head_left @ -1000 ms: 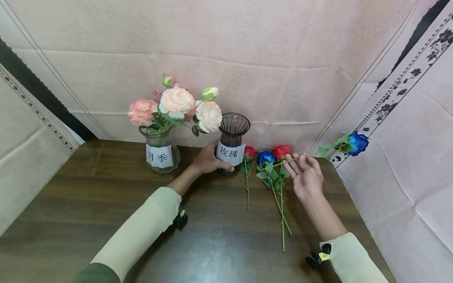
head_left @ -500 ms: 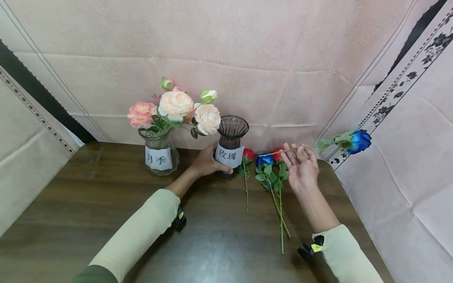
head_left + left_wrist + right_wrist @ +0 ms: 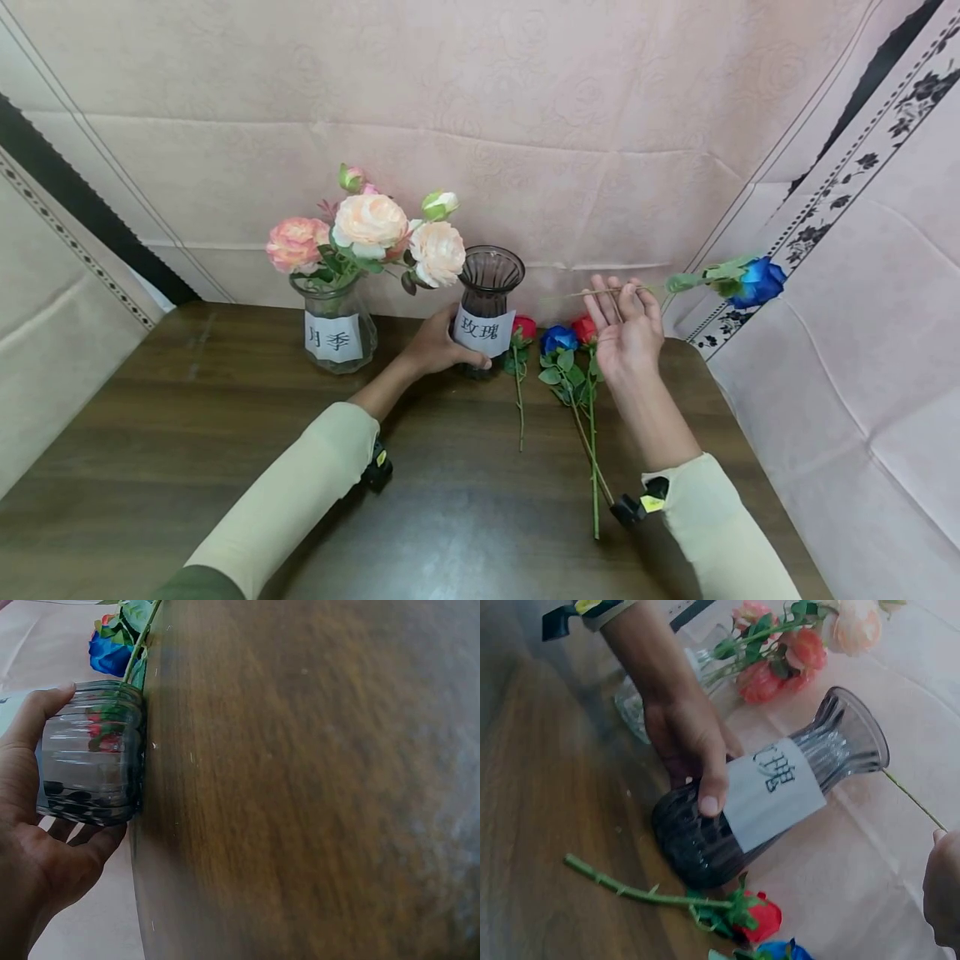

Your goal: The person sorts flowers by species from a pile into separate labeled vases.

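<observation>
A dark glass vase point(image 3: 491, 275) with a white paper label stands near the table's back edge. My left hand point(image 3: 438, 342) grips its lower part, thumb across the front. To the right, my right hand point(image 3: 628, 337), palm up, pinches the thin stem of a blue rose point(image 3: 759, 282). That bloom points right, and the bare stem end points left towards the vase mouth. In the right wrist view the stem point(image 3: 915, 799) overlaps the vase rim from outside. Beside the vase lies a short-stemmed red rose point(image 3: 523, 327). Another blue rose point(image 3: 559, 338) and red rose point(image 3: 584, 328) lie with stems crossed.
A clear glass vase point(image 3: 363, 337) with a label stands at left, holding pink and cream flowers point(image 3: 370, 221) that lean over towards the dark vase. Patterned cloth point(image 3: 585, 208) hangs right behind the wooden table point(image 3: 315, 483) and along its sides.
My right hand has risen and moved slightly left with the blue rose, its stem end lifting above the roses on the table. My left hand stays on the dark vase.
</observation>
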`<state>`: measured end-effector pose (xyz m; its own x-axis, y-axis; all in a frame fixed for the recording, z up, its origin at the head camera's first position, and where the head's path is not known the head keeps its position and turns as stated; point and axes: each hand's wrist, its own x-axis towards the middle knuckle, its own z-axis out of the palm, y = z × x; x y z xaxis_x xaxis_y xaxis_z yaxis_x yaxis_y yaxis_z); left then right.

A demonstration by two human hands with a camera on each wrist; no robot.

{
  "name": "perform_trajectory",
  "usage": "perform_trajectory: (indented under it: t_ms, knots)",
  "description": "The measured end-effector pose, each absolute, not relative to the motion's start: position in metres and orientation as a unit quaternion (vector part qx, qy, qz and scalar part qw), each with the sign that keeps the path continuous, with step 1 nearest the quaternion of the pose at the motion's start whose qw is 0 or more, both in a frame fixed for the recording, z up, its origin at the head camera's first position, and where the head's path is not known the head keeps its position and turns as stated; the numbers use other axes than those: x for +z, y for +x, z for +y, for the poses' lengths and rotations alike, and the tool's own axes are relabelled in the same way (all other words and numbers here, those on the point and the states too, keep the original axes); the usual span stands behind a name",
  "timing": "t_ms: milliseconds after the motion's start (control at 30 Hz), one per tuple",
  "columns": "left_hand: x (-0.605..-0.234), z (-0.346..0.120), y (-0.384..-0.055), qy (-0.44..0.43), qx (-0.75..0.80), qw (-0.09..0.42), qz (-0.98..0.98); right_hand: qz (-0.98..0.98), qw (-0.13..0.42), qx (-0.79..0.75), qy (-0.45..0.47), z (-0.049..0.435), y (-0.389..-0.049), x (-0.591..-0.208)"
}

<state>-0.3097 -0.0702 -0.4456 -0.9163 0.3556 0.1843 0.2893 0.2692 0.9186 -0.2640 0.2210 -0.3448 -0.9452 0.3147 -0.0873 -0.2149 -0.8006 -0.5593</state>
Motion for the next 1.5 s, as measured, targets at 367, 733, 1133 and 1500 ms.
perform_trajectory:
  t_ms: [367, 733, 1133, 1500]
  knots:
    - [-0.446, -0.070, -0.311, 0.209, 0.569, 0.026, 0.795, -0.273, 0.170, 0.946, -0.049, 0.194, -0.268, -0.326]
    - [-0.443, -0.071, -0.307, 0.188, 0.562, 0.030, 0.805, -0.298, 0.184, 0.936, -0.038, 0.164, -0.273, -0.321]
    - [-0.445, -0.070, -0.309, 0.192, 0.559, 0.030, 0.806, -0.346, 0.183, 0.919, -0.037, 0.136, -0.275, -0.325]
    - [-0.443, -0.069, -0.308, 0.175, 0.556, 0.034, 0.812, -0.407, 0.207, 0.889, -0.026, 0.115, -0.279, -0.333]
